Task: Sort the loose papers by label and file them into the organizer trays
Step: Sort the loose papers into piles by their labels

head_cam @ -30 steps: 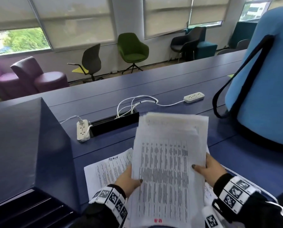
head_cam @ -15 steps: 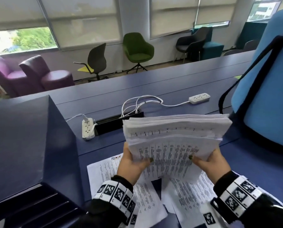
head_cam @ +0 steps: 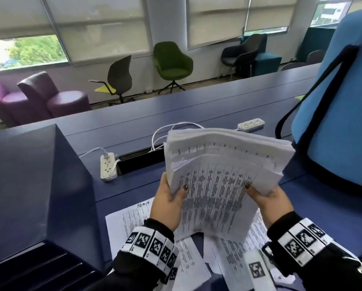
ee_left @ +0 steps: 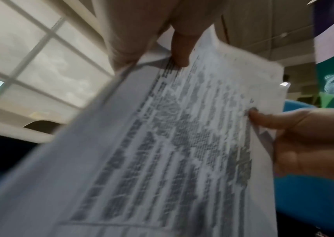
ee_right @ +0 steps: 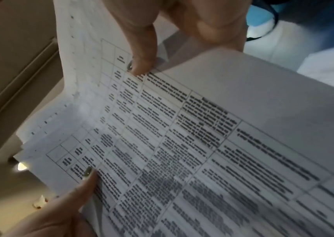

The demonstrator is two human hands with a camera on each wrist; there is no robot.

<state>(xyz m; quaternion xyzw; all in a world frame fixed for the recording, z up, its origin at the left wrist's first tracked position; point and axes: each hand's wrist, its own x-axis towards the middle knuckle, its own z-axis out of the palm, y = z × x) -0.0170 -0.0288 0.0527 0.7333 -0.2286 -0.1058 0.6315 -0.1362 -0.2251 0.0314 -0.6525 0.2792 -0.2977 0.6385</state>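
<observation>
We hold a thick stack of papers above the blue table, just in front of the power strip, our left hand and right hand gripping its near edge from either side. The fingers of both hands are clamped on the stack, thumbs on the printed top page, the far end bending away from us. More loose sheets lie on the table under our wrists, one marked "ADMIN". The dark organizer stands to the left of the power strip. We judge sorting is in hand and filing not yet begun; next we would need to read the top page's label, unreadable here, and peel that page off
</observation>
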